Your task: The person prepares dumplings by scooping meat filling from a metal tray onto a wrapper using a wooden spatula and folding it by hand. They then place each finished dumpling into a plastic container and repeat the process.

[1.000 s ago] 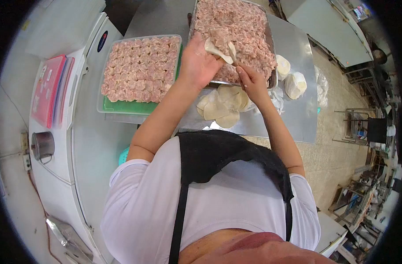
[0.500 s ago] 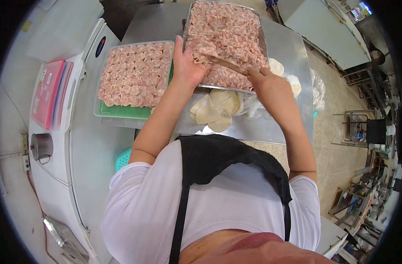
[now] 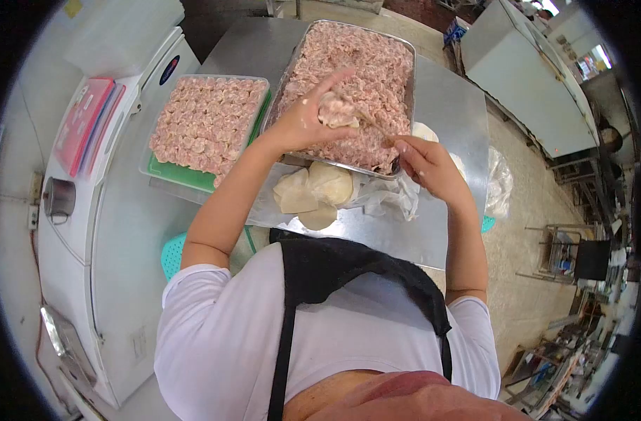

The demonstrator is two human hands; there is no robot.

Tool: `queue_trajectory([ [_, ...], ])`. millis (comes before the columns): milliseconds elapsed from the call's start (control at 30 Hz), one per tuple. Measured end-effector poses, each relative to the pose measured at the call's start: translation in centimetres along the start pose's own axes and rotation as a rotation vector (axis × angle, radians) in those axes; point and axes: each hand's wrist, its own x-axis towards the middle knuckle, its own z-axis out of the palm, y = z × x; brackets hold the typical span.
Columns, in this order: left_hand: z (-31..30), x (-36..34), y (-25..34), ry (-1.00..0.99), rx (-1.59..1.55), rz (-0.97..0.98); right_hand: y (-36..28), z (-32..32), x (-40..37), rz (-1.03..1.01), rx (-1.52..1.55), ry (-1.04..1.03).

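In the head view, the filled wrapper (image 3: 336,111) looks pale and thin-edged, heaped with pink minced filling, above the metal tray (image 3: 410,95). The left hand (image 3: 308,121) cups it between curled fingers and thumb; the right hand (image 3: 429,167) grips the spatula (image 3: 376,126), whose tip meets the filling. Half a second ago the wrapper lay on an opened-out palm; now the fingers curl around it, and the loose wrappers (image 3: 331,184) appear farther left in view.
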Motion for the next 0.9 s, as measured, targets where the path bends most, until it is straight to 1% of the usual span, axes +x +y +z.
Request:
queue_trajectory([
  [33,0.2,0.3,-0.1,-0.022,0.283,0.183,0.0,-0.2,-0.3,-0.037,-0.042,-0.039],
  [67,0.5,0.6,-0.2,-0.08,0.215,0.108,0.5,-0.4,-0.4,-0.046,-0.061,-0.033],
  [100,0.5,0.8,0.0,-0.07,0.221,0.103,1.2,-0.4,-0.1,-0.052,-0.061,-0.043],
  [167,0.4,0.9,0.1,-0.282,0.14,-0.062,2.9,-0.1,0.5,-0.088,-0.078,-0.061],
  [200,0.3,0.9,-0.1,-0.273,0.144,-0.065,3.8,-0.1,1.0,-0.094,-0.079,-0.069],
  [267,0.1,0.9,-0.7,-0.403,0.233,-0.121,5.5,-0.1,2.3,-0.208,-0.103,-0.129],
  [300,0.3,0.7,-0.9,-0.398,0.239,-0.124,6.9,0.0,3.1,-0.216,-0.102,-0.134],
  [367,0.7,0.2,-1.6,-0.374,0.345,-0.187,9.3,-0.2,4.6,-0.356,-0.141,-0.116],
  [400,0.9,-0.1,-2.6,-0.37,0.348,-0.193,9.3,-0.6,4.9,-0.36,-0.138,-0.123],
  [467,1.1,-0.6,-5.7,-0.005,0.399,-0.335,8.7,-1.5,5.4,-0.452,-0.621,0.133],
  [500,0.8,-0.6,-7.8,0.008,0.404,-0.336,7.7,-1.2,5.0,-0.465,-0.621,0.127],
  [567,0.3,-0.6,-11.0,0.044,0.375,-0.357,5.7,1.0,3.2,-0.474,-0.626,0.311],
  [600,0.2,-0.4,-9.9,0.051,0.375,-0.362,6.1,1.7,3.3,-0.555,-0.69,0.292],
  [633,0.3,0.0,-7.7,-0.001,0.382,-0.43,7.6,2.1,4.1,-0.555,-0.687,0.285],
  [667,0.7,-0.1,-6.5,-0.061,0.387,-0.497,9.9,2.3,5.4,-0.498,-0.702,0.292],
  [700,0.8,-0.6,-6.3,-0.059,0.385,-0.496,11.7,1.9,6.3,-0.45,-0.723,0.301],
  [733,0.3,-1.2,-6.1,-0.041,0.337,-0.517,12.3,0.9,6.4,-0.314,-0.837,0.193],
  [767,-0.1,-1.9,-5.8,-0.036,0.293,-0.542,12.9,0.4,6.3,-0.314,-0.829,0.199],
  [800,-0.1,-2.3,-5.4,-0.007,0.19,-0.494,12.0,-0.3,5.5,-0.272,-0.855,0.158],
  [833,0.2,-2.6,-3.8,-0.009,0.186,-0.5,11.0,-0.8,4.5,-0.224,-0.881,0.109],
  [867,0.5,-2.4,-1.3,0.033,0.163,-0.477,9.3,-1.5,3.5,-0.162,-0.765,0.099],
  [900,0.6,-2.1,0.0,0.081,0.144,-0.448,8.1,-2.1,2.8,-0.162,-0.769,0.1],
])
